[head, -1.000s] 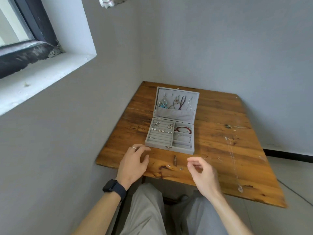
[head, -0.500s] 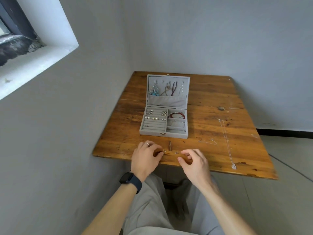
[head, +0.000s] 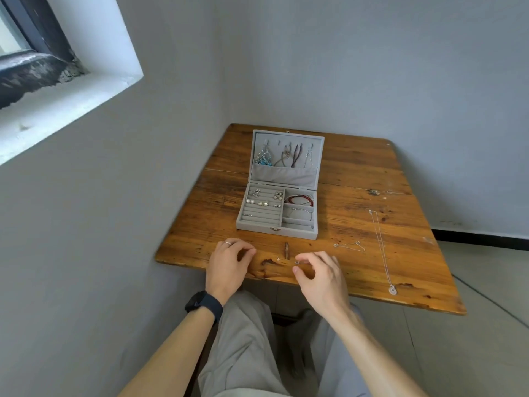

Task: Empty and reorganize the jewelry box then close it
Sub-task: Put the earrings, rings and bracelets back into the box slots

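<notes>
The open grey velvet jewelry box (head: 277, 207) at the wooden worktop's (head: 357, 224) middle is mostly full. The right hand (head: 320, 275) pinches a tiny silver stud (head: 296, 263); the left hand (head: 229, 262) rests curled, empty. Emptying is barely begun.

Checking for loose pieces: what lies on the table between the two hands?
In the head view, between left hand and right hand: a tiny silver piece and a dark knot in the wooden table.

The person's forearms are bare; the left hand (head: 229, 265) wears a thin silver ring (head: 227, 243), its wrist a black smartwatch (head: 203, 304); loose grey trousers (head: 246, 348) cover the legs.
</notes>
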